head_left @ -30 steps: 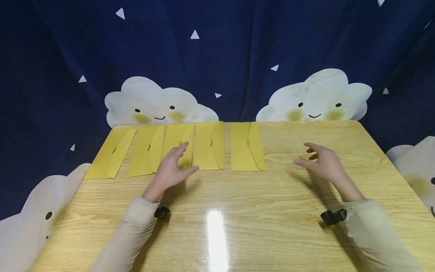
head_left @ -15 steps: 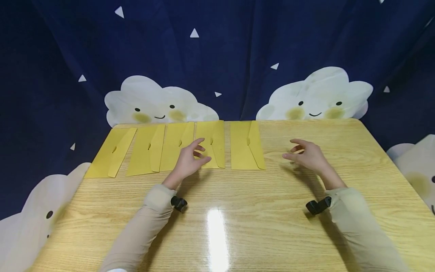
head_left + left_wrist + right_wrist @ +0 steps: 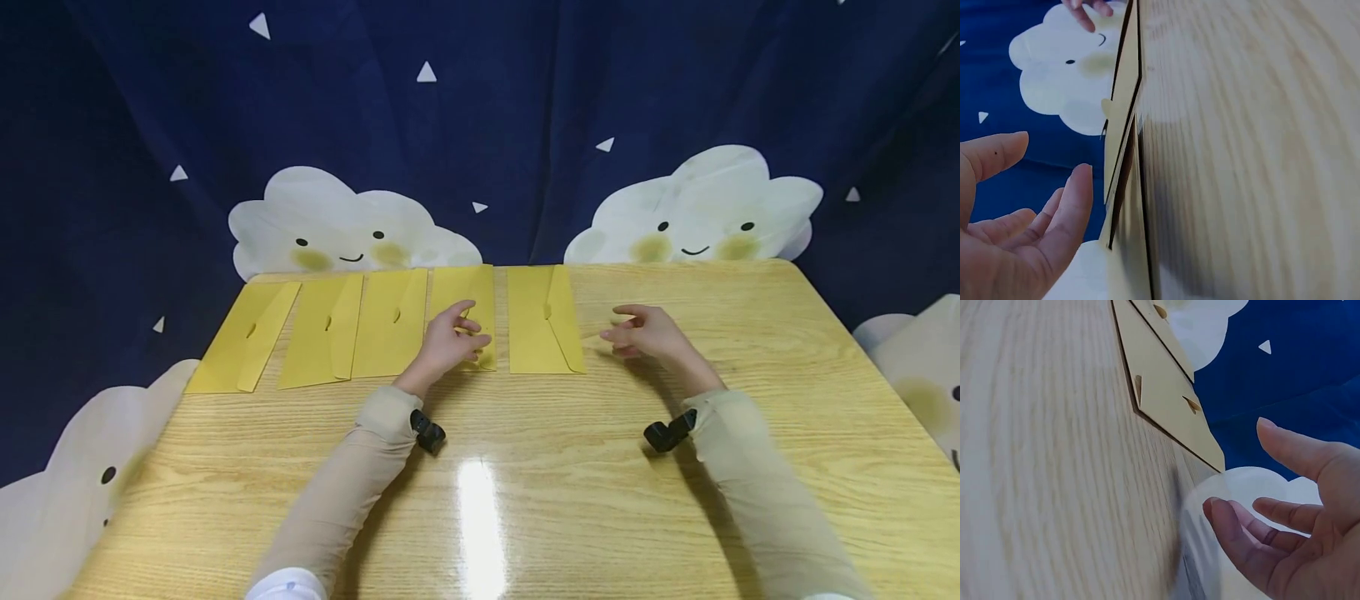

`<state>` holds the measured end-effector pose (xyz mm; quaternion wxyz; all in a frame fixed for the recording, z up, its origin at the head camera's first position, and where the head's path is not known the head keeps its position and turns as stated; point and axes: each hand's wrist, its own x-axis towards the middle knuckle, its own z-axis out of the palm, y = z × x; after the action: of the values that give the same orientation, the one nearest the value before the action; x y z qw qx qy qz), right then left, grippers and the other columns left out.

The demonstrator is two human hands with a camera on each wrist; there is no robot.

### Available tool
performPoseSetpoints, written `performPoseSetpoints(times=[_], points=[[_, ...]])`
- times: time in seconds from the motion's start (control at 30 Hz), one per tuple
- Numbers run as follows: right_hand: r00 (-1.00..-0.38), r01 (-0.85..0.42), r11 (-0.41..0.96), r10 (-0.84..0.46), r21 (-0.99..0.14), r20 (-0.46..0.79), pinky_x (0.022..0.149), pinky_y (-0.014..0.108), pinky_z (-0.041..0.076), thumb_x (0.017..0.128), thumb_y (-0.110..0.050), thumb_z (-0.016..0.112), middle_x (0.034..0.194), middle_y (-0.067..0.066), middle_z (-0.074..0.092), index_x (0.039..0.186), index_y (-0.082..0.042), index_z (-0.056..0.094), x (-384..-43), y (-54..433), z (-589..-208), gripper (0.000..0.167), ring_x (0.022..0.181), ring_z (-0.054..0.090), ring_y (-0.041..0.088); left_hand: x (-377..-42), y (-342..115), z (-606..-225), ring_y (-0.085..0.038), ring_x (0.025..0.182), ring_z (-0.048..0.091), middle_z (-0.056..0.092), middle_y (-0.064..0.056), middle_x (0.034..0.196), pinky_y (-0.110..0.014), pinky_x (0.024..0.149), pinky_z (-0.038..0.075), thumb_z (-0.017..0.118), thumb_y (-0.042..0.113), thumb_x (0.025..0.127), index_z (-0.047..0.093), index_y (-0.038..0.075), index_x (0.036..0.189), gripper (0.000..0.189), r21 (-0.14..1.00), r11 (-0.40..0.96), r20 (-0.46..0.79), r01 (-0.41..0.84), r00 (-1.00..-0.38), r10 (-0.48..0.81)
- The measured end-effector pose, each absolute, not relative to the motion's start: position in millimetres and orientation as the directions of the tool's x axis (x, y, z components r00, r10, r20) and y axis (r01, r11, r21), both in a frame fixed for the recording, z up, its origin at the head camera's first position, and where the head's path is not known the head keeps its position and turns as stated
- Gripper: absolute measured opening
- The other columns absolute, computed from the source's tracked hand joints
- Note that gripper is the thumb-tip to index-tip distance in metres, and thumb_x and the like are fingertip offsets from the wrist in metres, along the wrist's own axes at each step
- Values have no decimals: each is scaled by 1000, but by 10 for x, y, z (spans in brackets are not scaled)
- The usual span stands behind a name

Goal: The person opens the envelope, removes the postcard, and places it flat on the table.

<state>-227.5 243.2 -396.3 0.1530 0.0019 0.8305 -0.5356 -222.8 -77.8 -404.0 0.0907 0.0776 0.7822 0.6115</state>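
Several yellow envelopes lie in a row along the table's far edge, flaps toward the right. My left hand [image 3: 447, 340] hovers over the fourth envelope from the left [image 3: 450, 287], fingers loosely bent, holding nothing. To its right lies the rightmost envelope [image 3: 530, 325], its slanted flap edge showing. My right hand [image 3: 648, 335] is in the air just right of that envelope, also holding nothing. In the left wrist view the thumb and fingers of the left hand [image 3: 1029, 231] are spread apart beside envelopes [image 3: 1126, 69]. The right wrist view shows the right hand [image 3: 1297, 531] likewise, near an envelope [image 3: 1166, 400].
The wooden table [image 3: 570, 475] carries a bright light reflection at its front middle. Behind it hangs a dark blue curtain [image 3: 480, 117] with white clouds and triangles. More yellow envelopes [image 3: 240, 342] lie at the left end of the row. Black wrist cameras [image 3: 429, 432] are strapped over both sleeves.
My left hand has moved right, from over the third envelope to over the fourth. My right hand has moved left toward the rightmost envelope. The envelopes have stayed in place.
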Motion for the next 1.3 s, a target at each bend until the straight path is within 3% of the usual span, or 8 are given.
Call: performPoseSetpoints(times=[0.3, 0.43, 0.53, 0.67, 0.83, 1.17, 1.3], points=[[-930, 248, 346, -177, -905, -323, 75, 36, 51, 85, -16, 65, 119, 30, 46, 139, 8, 25, -2420, 2297, -4018, 72, 81, 64, 21, -2342, -586, -4045, -37, 93, 60, 48, -23, 108, -38, 69, 53, 62, -4, 82, 29, 3, 141, 69, 979, 138, -178, -148, -954, 242], [-922, 277, 313, -181, -908, -343, 75, 35, 51, 85, -13, 63, 128, 33, 40, 139, 8, 24, -2460, 2251, -4035, 70, 79, 64, 18, -2379, -494, -4059, -35, 91, 61, 49, -20, 104, -37, 69, 53, 63, -5, 81, 28, 3, 142, 70, 972, 153, -213, -179, -945, 247], [-918, 299, 264, -183, -917, -352, 76, 34, 51, 86, -9, 62, 133, 32, 36, 140, 9, 22, -2472, 2206, -4035, 69, 77, 64, 15, -2392, -447, -4076, -34, 89, 61, 47, -21, 110, -36, 69, 53, 63, -5, 80, 29, 3, 142, 71, 964, 175, -237, -200, -944, 229], [-918, 324, 202, -171, -924, -359, 78, 36, 50, 86, -5, 60, 121, 30, 48, 139, 9, 22, -2474, 2154, -4035, 67, 76, 65, 15, -2378, -401, -4076, -33, 93, 60, 43, -24, 120, -36, 70, 53, 63, -5, 81, 29, 4, 141, 70, 957, 185, -262, -223, -940, 219], [-909, 360, 145, -168, -922, -381, 79, 38, 50, 86, -5, 60, 94, 9, 61, 140, 9, 21, -2477, 2129, -4043, 67, 79, 65, 18, -2360, -362, -4063, -31, 97, 59, 44, -24, 123, -35, 67, 53, 63, -4, 81, 32, 5, 141, 68, 950, 215, -274, -227, -937, 217], [-900, 391, 110, -164, -914, -405, 74, 36, 51, 86, -3, 60, 85, 1, 62, 140, 8, 23, -2479, 2089, -4079, 66, 74, 64, 15, -2355, -309, -4055, -29, 101, 58, 46, -21, 128, -35, 69, 53, 61, -3, 82, 34, 4, 139, 63, 945, 217, -291, -245, -932, 217], [-908, 363, 136, -170, -922, -382, 73, 34, 52, 86, 1, 58, 100, 14, 59, 139, 10, 23, -2460, 2081, -4096, 64, 73, 63, 12, -2353, -283, -4060, -29, 103, 56, 45, -21, 128, -33, 71, 53, 60, -6, 81, 36, 1, 138, 61, 945, 196, -298, -260, -935, 195]])
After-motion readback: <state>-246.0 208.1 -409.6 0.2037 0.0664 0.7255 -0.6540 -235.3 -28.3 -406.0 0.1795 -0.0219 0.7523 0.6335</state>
